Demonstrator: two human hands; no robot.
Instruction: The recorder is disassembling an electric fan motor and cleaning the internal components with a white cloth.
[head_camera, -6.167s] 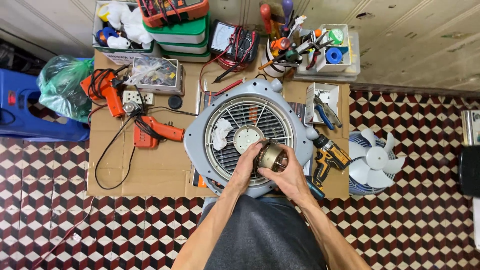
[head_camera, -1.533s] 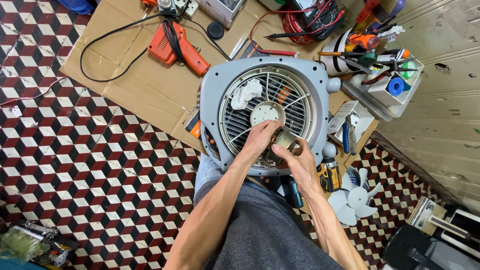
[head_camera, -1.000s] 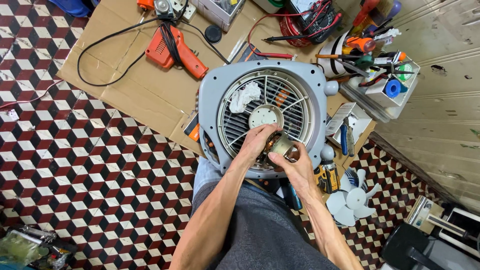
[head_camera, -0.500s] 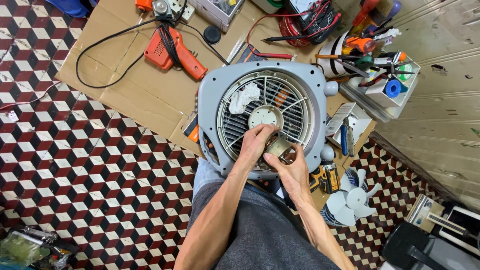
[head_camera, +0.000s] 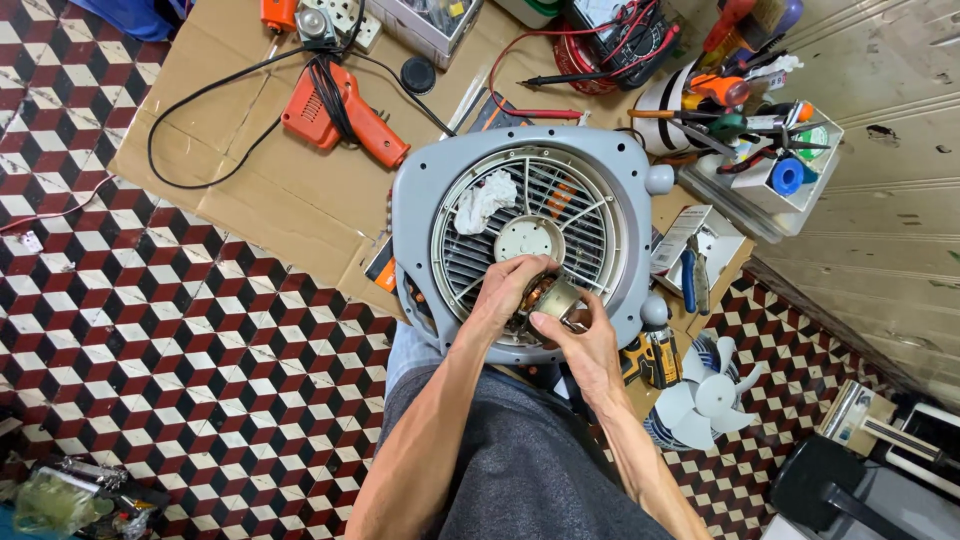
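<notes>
A grey box fan housing (head_camera: 420, 205) with a round grille lies flat on cardboard, a crumpled white rag (head_camera: 484, 200) resting on the grille. Over its near edge both my hands hold a small metal fan motor (head_camera: 551, 297) with copper windings showing. My left hand (head_camera: 507, 293) wraps it from the left. My right hand (head_camera: 580, 338) grips it from below and the right, thumb on top.
An orange soldering gun (head_camera: 345, 112) with a black cord lies on the cardboard sheet (head_camera: 270, 190). A multimeter with red leads (head_camera: 610, 40) and a tool tray (head_camera: 760, 150) sit at the back. Pliers (head_camera: 692, 280), a yellow-black tool (head_camera: 660, 355) and white fan blades (head_camera: 705, 395) lie right.
My hands have turned the motor slightly between them and stay over the near rim of the grille. The view has shifted a little.
</notes>
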